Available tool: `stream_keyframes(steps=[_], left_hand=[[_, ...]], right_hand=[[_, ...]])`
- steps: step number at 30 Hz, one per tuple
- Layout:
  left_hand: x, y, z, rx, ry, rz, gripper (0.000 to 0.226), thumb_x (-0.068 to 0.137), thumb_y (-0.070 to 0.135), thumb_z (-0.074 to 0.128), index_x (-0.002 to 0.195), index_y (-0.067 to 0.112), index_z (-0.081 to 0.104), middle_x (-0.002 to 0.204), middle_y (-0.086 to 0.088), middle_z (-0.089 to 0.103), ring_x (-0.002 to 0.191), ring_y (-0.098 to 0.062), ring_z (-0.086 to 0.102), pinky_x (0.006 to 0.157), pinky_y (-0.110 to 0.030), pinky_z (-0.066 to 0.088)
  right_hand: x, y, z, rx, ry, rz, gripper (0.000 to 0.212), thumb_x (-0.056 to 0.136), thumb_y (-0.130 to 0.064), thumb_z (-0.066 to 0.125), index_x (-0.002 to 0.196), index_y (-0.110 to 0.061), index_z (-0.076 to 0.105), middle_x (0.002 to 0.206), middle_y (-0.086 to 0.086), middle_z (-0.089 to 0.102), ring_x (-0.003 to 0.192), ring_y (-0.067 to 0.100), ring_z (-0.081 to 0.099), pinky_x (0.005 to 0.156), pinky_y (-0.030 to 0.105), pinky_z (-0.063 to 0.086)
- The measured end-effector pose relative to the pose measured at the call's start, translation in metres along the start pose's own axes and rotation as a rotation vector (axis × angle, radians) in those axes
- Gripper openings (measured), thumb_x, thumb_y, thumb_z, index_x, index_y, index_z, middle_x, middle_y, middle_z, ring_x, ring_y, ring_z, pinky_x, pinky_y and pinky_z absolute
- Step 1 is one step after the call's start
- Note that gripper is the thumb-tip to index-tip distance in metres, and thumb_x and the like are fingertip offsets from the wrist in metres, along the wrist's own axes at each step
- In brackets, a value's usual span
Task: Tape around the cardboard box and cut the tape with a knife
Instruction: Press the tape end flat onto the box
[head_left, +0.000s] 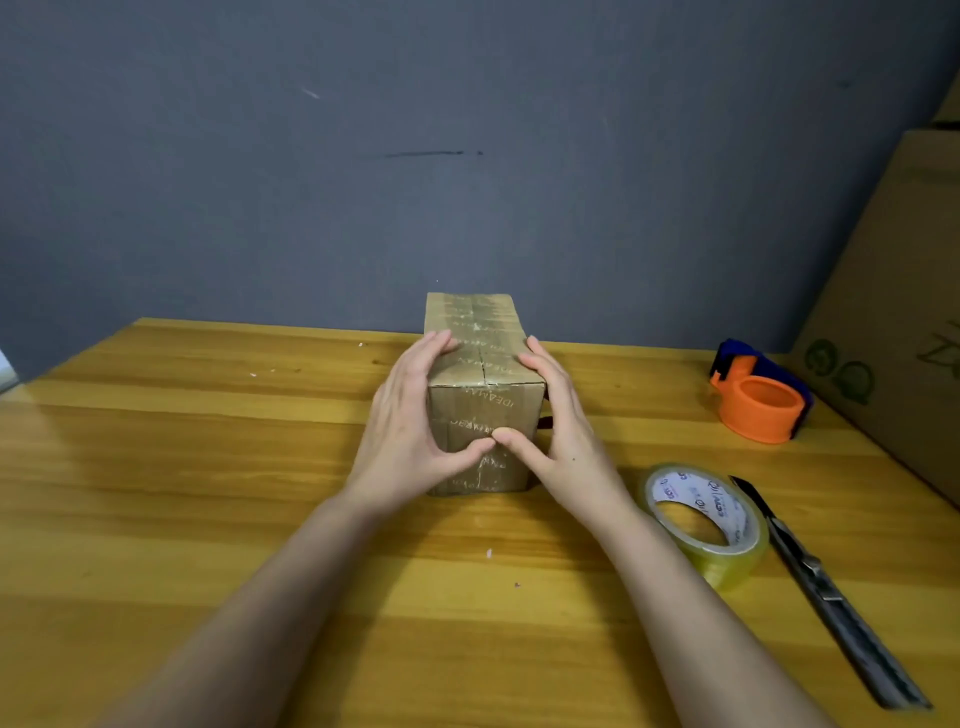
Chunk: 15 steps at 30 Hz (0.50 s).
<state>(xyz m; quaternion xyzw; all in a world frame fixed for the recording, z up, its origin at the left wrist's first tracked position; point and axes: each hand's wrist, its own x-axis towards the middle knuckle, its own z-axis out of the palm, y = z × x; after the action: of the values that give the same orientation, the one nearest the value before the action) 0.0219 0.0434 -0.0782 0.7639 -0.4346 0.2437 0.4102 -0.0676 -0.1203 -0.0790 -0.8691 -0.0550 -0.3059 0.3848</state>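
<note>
- Head view: both hands clasp the cardboard box (480, 395). The left hand (410, 421) wraps its left side and the right hand (558, 421) its right, with fingers curled over the top edges and thumbs meeting on the near face. So each grip is clamped on the box.
- The box stands near the middle of the table (208, 467), long axis running away from the person, close to the grey wall (363, 156). Old glossy tape already covers its top and near face.
- The clear tape roll (709, 522) lies flat to the right of the right wrist. The utility knife (826, 587) lies just beside it on the far right, near the table edge.
- An orange tape dispenser (761, 400) sits further back on the right, near a large carton (898, 312).
- Risk, as I judge it: 2 hands are busy, so freeing 1 for the roll could let the box shift. A careless reach could nudge the knife off the edge.
</note>
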Motion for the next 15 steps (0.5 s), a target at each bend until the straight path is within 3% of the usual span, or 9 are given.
stream_keyframes(steps=[4, 7, 10, 15], left_hand=[[0.001, -0.004, -0.008, 0.040, -0.072, 0.057, 0.093, 0.065, 0.054, 0.072, 0.138, 0.019, 0.028, 0.145, 0.004, 0.036, 0.142, -0.010, 0.023, 0.115, -0.031, 0.024], [0.004, 0.001, -0.013, -0.079, -0.057, 0.007, 0.064, 0.074, 0.047, 0.063, 0.129, 0.021, 0.042, 0.138, 0.015, 0.040, 0.140, -0.004, 0.025, 0.113, -0.028, 0.023], [0.008, 0.009, -0.009, -0.250, 0.054, -0.112, 0.040, 0.080, 0.043, 0.057, 0.114, 0.022, 0.052, 0.125, 0.015, 0.052, 0.134, -0.004, 0.036, 0.110, -0.024, 0.028], [0.010, 0.010, -0.002, -0.216, 0.121, -0.137, 0.036, 0.081, 0.044, 0.058, 0.107, 0.019, 0.054, 0.120, 0.011, 0.056, 0.129, -0.002, 0.040, 0.104, -0.013, 0.028]], right_hand=[[0.000, 0.000, 0.000, 0.003, -0.006, 0.007, 0.080, 0.075, -0.027, 0.076, 0.139, -0.036, 0.027, 0.153, -0.020, 0.017, 0.138, -0.013, 0.016, 0.104, 0.002, 0.020], [0.001, -0.009, 0.009, 0.051, 0.122, 0.017, 0.060, 0.082, -0.042, 0.061, 0.134, -0.029, 0.036, 0.151, -0.012, 0.029, 0.136, -0.010, 0.024, 0.101, 0.001, 0.022], [0.006, -0.021, 0.023, 0.059, 0.293, 0.115, 0.055, 0.079, -0.057, 0.050, 0.124, -0.026, 0.043, 0.144, -0.011, 0.040, 0.129, -0.006, 0.036, 0.091, -0.004, 0.024], [0.011, -0.023, 0.035, 0.031, 0.405, 0.141, 0.054, 0.078, -0.058, 0.050, 0.119, -0.023, 0.046, 0.139, -0.010, 0.044, 0.124, -0.005, 0.039, 0.089, -0.005, 0.024]])
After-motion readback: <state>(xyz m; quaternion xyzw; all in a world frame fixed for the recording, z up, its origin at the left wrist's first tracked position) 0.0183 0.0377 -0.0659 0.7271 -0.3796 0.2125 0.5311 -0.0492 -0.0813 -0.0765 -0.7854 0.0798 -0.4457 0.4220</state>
